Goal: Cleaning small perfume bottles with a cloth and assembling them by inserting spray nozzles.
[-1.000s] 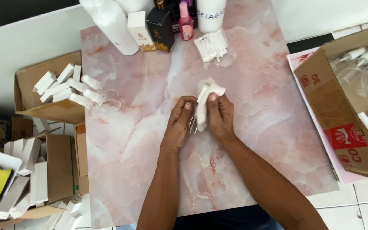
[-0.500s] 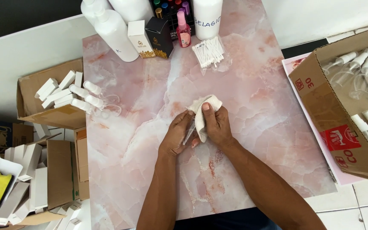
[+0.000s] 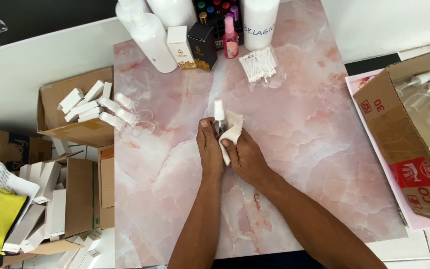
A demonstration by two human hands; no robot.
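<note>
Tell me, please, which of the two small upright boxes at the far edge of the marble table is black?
The small black box with gold trim, standing right of the white box and beside the pink spray bottle.

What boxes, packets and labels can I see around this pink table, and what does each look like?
White carton: table's far edge, upright, gold trim at its base.
Black carton: beside the white one, upright, gold mark.
Brown cardboard box: right of the table, open, red printing, holding clear spray bottles.
Open brown box: left of the table, holding slim white cartons.
White bottle: far edge, blue label lettering.
</note>
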